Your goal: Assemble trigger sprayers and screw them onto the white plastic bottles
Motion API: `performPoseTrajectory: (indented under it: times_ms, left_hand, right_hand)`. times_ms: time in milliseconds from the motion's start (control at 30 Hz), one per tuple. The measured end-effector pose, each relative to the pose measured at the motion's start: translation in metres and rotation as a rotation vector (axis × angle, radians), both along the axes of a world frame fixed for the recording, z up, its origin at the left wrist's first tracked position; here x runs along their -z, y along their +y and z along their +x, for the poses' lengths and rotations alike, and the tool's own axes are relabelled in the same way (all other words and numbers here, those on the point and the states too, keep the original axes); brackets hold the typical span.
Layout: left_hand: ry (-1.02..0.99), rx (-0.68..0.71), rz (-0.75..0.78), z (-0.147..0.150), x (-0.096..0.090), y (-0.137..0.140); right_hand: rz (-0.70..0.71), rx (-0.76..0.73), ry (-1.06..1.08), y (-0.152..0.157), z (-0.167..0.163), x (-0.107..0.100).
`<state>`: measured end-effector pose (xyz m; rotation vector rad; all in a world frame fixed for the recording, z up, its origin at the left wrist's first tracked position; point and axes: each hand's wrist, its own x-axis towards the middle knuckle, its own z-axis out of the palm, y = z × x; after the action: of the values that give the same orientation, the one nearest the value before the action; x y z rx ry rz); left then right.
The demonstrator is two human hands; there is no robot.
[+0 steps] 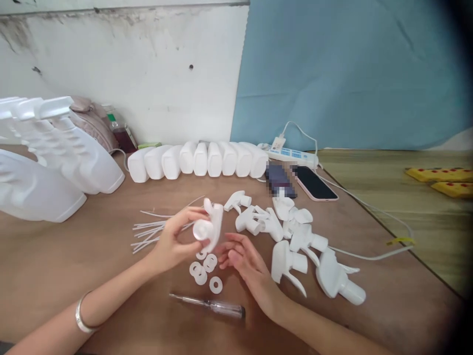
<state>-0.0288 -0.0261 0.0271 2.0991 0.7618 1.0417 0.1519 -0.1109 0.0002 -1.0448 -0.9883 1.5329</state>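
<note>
We noted a wide, flat brown tabletop (121, 315). Over its middle: our right hand (248, 261), fingers loosely open, and our left (175, 241), thumb and fingers pinched. Between our forearms lay a slim clear-handled metal screwdriver (221, 307). The left gripped a white plastic trigger spray head (217, 223), near flat white rings (200, 279).

A white wall (129, 74), stained along its upper part and marked by a small dark spot, gives way to a creased blue sheet (343, 74) in front of me. Before them stands a brown table (48, 286), its right edge running diagonally past a wood-grained floor (373, 197). Soft, even light fills the room.
</note>
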Motion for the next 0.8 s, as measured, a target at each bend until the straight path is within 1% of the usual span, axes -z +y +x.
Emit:
performPoseTrajectory:
  times_ms: [67, 100, 133, 233, 267, 333, 367, 400, 433, 533, 600, 700, 733, 800]
  left_hand:
    - [-0.028, -0.169, 0.002, -0.005, 0.001, 0.008]
    - [-0.032, -0.228, 0.011, -0.007, 0.003, 0.011]
    - [-0.031, -0.264, 0.020, -0.008, 0.005, 0.013]
    - [0.014, -0.262, 0.016, -0.008, 0.012, 0.015]
    - [0.033, -0.247, 0.015, -0.007, 0.014, 0.014]
    - [0.054, -0.222, 0.014, -0.005, 0.015, 0.012]
    - [0.055, -0.211, 0.009, -0.005, 0.015, 0.011]
    - [0.055, -0.199, 0.003, -0.004, 0.015, 0.010]
    - [0.060, -0.187, 0.000, -0.004, 0.015, 0.010]
    - [0.108, -0.172, 0.041, -0.005, 0.015, 0.009]
    - [0.144, -0.180, 0.082, -0.005, 0.016, 0.008]
    - [0.169, -0.188, 0.095, -0.005, 0.017, 0.007]
    - [0.172, -0.188, 0.092, -0.005, 0.018, 0.007]
    - [0.173, -0.184, 0.088, -0.005, 0.018, 0.006]
  right_hand:
    - [0.078, 0.013, -0.237, -0.008, 0.002, -0.001]
    - [0.167, 0.002, -0.377, -0.011, 0.004, -0.001]
    - [0.292, -0.014, -0.515, -0.014, 0.005, -0.003]
    - [0.765, -0.157, -0.770, -0.019, 0.007, -0.006]
    - [0.880, -0.221, -0.840, -0.020, 0.007, -0.007]
    - [1.033, -0.320, -0.939, -0.020, 0.004, -0.004]
    - [1.091, -0.334, -0.949, -0.019, 0.002, 0.000]
    - [1.171, -0.282, -0.910, -0.019, 0.001, 0.005]
    - [1.198, -0.249, -0.897, -0.019, -0.001, 0.010]
    - [1.158, -0.228, -0.903, -0.018, -0.003, 0.022]
    - [1.145, -0.242, -0.874, -0.017, -0.003, 0.023]
    - [1.185, -0.277, -0.797, -0.020, -0.003, 0.018]
    - [1.195, -0.251, -0.768, -0.023, -0.004, 0.016]
    - [1.157, -0.108, -0.720, -0.032, -0.006, 0.012]
